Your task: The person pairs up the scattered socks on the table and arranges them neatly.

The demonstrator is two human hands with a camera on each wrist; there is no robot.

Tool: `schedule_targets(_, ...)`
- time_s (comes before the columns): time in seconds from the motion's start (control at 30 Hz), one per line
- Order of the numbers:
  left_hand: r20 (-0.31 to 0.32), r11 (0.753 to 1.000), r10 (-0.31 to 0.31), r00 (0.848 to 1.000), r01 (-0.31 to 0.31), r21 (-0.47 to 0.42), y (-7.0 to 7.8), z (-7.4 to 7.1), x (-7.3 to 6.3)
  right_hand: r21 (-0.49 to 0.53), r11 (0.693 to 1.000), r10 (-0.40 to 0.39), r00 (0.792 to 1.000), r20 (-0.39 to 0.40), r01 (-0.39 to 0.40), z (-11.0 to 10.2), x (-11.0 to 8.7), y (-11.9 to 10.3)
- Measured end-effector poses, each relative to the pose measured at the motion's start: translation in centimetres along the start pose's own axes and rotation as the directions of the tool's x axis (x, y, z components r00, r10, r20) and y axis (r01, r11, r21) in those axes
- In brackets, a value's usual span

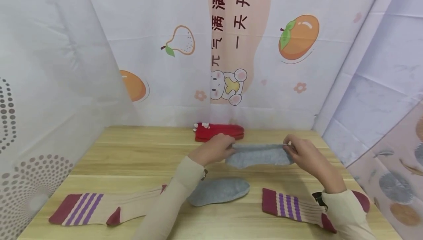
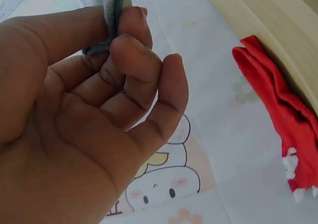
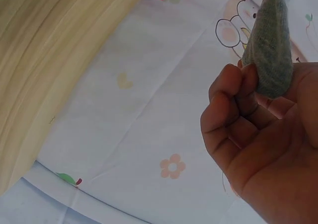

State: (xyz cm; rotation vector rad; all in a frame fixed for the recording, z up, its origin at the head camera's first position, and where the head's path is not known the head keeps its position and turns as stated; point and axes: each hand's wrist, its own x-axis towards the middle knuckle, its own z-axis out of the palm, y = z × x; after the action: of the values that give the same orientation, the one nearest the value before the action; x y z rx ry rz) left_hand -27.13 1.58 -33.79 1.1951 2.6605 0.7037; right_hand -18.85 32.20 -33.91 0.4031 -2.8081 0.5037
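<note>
So I've got a wood-grain table [image 1: 132,159] here, boxed in by pale fabric, with a cartoon fruit-and-bunny curtain [image 1: 148,8] behind it. Both hands are busy with one grey-blue ankle sock [image 1: 259,156]. My left hand [image 1: 216,149] pinches one end between thumb and forefinger, the other fingers loosely bent. My right hand [image 1: 305,156] pinches the opposite end in much the same way. Neither is spread wide, just a small closed pinch.

My two cents on holding it well: grip right at the corners, keep both ends level, and pull only enough to straighten the top edge. That edge looks pretty straight, but the lower one sags a bit and looks wavy, so I'd smooth that out. Yank too hard and I reckon the knit would stretch or slip.

The sock hangs between my hands, lifted off the table. Its lookalike [image 1: 221,191] lies flat closer to me, beside my left sleeve. One striped sock [image 1: 89,208] runs under my left forearm, another [image 1: 292,206] under my right one. Past my left hand, at the back, is some folded red knitwear [image 1: 219,131], probably socks too.
</note>
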Motion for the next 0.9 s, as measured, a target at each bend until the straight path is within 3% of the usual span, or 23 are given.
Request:
schedule_targets(0.23, 0.007, 1.0, 0.012, 1.0, -0.012, 0.028, -1.1, -0.1, -1.7, 0.009, 0.999, -0.046, 0.999, -0.006, 0.046, 0.4, 0.1, -1.4)
schedule_targets(0.53, -0.058, 0.998, 0.063, 0.996, -0.062, 0.03, -2.6, -1.3, -4.4, 0.001, 0.991, -0.131, 0.991, -0.013, 0.131, 0.6, -0.2, -3.8)
schedule_targets(0.73, -0.066, 0.993, 0.1, 0.993, -0.096, 0.064, -3.0, -1.6, -6.2, -0.03, 0.982, -0.188, 0.982, -0.029, 0.187, 1.2, -0.2, -5.1)
schedule_targets(0.9, -0.062, 0.994, 0.085, 0.994, -0.08, 0.08, -3.0, -1.6, -7.8, -0.013, 0.977, -0.215, 0.976, -0.045, 0.214, 1.7, -0.3, -6.1)
